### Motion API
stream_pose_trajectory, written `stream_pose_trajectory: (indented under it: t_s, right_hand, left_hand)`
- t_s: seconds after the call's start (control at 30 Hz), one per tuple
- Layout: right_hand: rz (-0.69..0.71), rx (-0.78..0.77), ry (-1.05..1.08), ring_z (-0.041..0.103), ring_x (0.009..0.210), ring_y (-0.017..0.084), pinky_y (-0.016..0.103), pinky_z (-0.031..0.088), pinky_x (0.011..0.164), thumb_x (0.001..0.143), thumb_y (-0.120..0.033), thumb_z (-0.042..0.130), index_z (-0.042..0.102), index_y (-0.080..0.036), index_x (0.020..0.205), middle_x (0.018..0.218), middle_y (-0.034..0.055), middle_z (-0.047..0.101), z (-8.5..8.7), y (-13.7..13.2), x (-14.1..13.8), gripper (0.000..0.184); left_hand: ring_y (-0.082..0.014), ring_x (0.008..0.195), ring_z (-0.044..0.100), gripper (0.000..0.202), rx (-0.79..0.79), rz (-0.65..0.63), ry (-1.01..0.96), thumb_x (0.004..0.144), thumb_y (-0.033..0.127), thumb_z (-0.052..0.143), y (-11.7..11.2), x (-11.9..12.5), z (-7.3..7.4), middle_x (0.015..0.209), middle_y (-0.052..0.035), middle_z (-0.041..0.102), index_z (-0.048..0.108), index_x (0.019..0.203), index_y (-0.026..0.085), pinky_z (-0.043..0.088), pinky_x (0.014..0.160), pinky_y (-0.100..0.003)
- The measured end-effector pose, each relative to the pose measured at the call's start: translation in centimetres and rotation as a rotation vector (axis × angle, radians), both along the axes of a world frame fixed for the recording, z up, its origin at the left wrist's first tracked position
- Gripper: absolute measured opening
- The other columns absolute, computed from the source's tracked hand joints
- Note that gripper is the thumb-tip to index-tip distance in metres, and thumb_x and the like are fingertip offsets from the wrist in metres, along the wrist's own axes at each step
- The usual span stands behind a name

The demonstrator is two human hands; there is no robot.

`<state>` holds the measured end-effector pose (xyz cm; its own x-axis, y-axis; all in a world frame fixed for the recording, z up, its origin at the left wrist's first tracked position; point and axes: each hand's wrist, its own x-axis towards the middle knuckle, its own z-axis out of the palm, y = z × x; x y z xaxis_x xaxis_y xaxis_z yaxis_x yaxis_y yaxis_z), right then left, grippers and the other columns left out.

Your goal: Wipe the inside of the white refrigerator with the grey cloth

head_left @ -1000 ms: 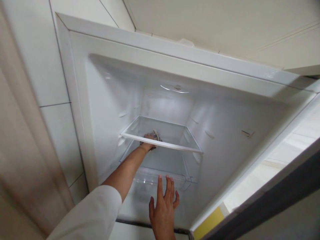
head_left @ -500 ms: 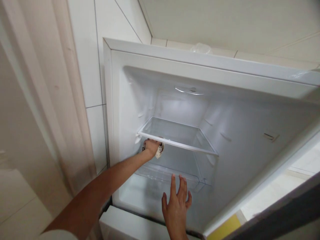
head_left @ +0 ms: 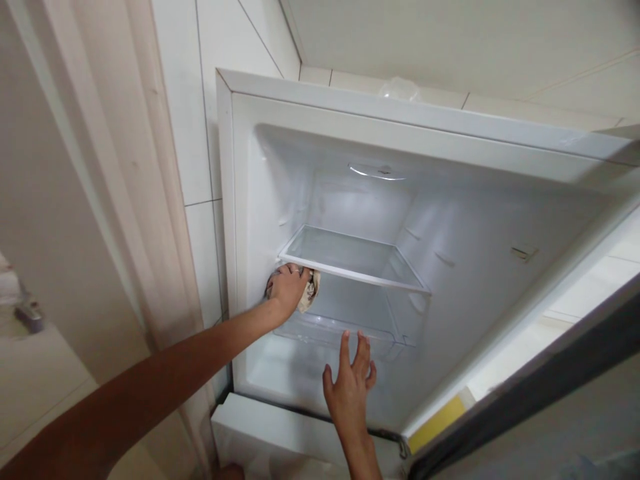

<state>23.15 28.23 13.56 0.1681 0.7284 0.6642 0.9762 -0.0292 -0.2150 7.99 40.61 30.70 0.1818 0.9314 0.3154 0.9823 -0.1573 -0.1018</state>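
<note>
Inside the open white refrigerator (head_left: 280,110), my left hand (head_left: 290,288) presses a crumpled, patterned cloth (head_left: 311,293) against the left inner wall. Its fingers curl over the cloth, just below the left front corner of the upper glass shelf (head_left: 350,257). My right hand (head_left: 349,387) hangs in front of the fridge opening, fingers spread, holding nothing. Behind its fingertips lies the clear plastic front of a lower shelf or drawer (head_left: 330,330).
A light cover (head_left: 384,171) sits on the fridge ceiling. The dark-edged door (head_left: 530,373) stands open at the lower right, near a yellow patch (head_left: 437,423). A wooden door frame (head_left: 150,200) runs along the left. Clear plastic (head_left: 399,89) rests on top of the fridge.
My left hand has moved with the cloth from under the shelf's front edge toward the left wall and outward. My right hand keeps its spread pose. The view has shifted slightly.
</note>
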Motion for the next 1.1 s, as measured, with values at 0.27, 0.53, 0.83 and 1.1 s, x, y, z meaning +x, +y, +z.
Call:
stream_pose_trajectory:
  t_s: [0.27,0.53,0.83,1.1]
  right_hand:
    - [0.007,-0.002,0.011,0.023,0.154,0.037,0.060,0.034,0.110,0.092,-0.022,0.046,0.007,-0.027,0.165,0.168,0.0204,0.020,0.2,-0.1,0.1,0.083]
    - [0.051,-0.015,0.038,0.019,0.156,0.036,0.060,0.033,0.113,0.092,-0.023,0.046,0.000,-0.031,0.165,0.172,0.0143,0.013,-0.7,-0.3,0.5,0.086]
    - [0.145,0.017,0.143,0.017,0.156,0.039,0.062,0.038,0.110,0.093,-0.027,0.048,0.011,-0.024,0.164,0.172,0.0189,0.006,-2.6,-0.5,0.0,0.080]
    - [0.187,0.017,0.181,0.022,0.155,0.038,0.061,0.038,0.110,0.097,-0.032,0.046,0.021,-0.020,0.162,0.167,0.0209,0.027,-4.4,-0.3,1.7,0.070]
  left_hand:
    - [-0.0390,0.123,0.053,0.057,0.055,-0.143,0.075,0.096,0.009,0.034,2.0,-1.1,-1.2,0.135,-0.0261,0.060,0.045,0.152,0.013,0.044,0.099,-0.059]
    - [-0.0416,0.125,0.055,0.062,0.074,-0.056,0.033,0.096,0.004,0.019,4.5,0.7,-1.9,0.151,-0.0292,0.049,0.042,0.154,0.008,0.042,0.093,-0.059]
    - [-0.0465,0.128,0.052,0.058,0.001,0.002,-0.112,0.096,0.009,0.029,4.6,1.0,-2.2,0.145,-0.0321,0.051,0.042,0.153,0.008,0.056,0.075,-0.056]
    - [-0.0252,0.106,0.067,0.022,-0.120,0.063,-0.299,0.095,0.030,0.066,8.0,1.2,-2.8,0.112,-0.0103,0.070,0.069,0.109,0.013,0.057,0.091,-0.047]
